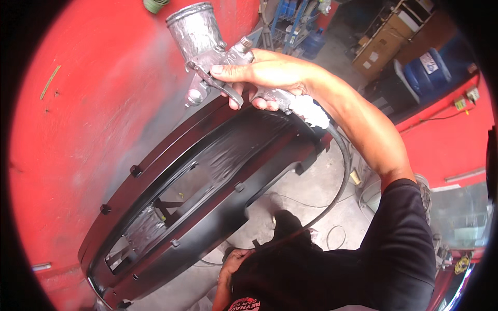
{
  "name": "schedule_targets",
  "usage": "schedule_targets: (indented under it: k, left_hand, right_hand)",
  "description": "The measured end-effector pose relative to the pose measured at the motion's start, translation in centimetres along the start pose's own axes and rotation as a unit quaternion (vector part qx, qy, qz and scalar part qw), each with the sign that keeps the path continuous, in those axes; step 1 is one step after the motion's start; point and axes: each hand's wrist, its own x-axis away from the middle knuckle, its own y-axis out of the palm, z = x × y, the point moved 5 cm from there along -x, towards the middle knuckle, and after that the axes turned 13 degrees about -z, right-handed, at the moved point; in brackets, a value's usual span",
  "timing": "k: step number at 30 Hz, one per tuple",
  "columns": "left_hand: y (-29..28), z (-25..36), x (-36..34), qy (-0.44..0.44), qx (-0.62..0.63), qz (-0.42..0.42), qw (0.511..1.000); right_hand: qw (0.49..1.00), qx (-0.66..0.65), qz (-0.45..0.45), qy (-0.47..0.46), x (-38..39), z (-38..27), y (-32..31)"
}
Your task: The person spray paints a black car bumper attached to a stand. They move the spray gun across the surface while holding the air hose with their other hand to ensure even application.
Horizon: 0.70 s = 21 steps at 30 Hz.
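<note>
**Spray gun held over a black panel**

Red wall [104, 103] fills the left of the view, with a grey concrete floor [311, 186] below and cardboard boxes [381, 44] and a blue drum [428, 70] well back at the upper right.

The right hand [270, 75] is clenched round the grip of a spray gun [207, 46]. Its index finger lies straight along the top of the gun body, while the other fingers curl under and rest on the trigger lever. The gun is dull silver, crusted with old paint, with a metal cup standing tilted on top; its nozzle points down and left. A black hose [342, 176] leaves the base of the grip, wrapped in white tape where it joins, and loops down toward the floor.

Just below the gun, a long black panel [207, 207] leans against the wall, running from lower left up to the right. Its surface is glossy and looks wet. It has an open slot in the middle and small tabs along both edges.

The left hand [233, 262] sits low near the bottom edge, beside the panel; its fingers are partly hidden, so I cannot tell whether it holds anything.
</note>
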Motion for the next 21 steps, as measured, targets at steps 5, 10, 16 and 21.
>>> schedule_targets:
  k: [5,10,16,21]
  left_hand:
    - [5.2,-0.2,-4.7,0.036,0.017,0.077,0.996]
    - [9.2,4.9,-7.6,-0.022,-0.003,0.105,0.994]
    - [10.0,6.2,-9.7,-0.059,-0.044,0.160,0.984]
    - [10.3,4.5,-9.9,-0.067,-0.009,0.158,0.985]
  right_hand:
    - [0.999,-0.014,0.035,-0.001,2.6,7.0,-11.7]
    - [0.988,-0.085,0.129,0.031,5.4,17.8,-22.9]
    - [0.953,-0.112,0.271,0.077,8.5,29.9,-31.9]
    - [0.900,-0.096,0.401,0.142,11.0,37.7,-36.0]
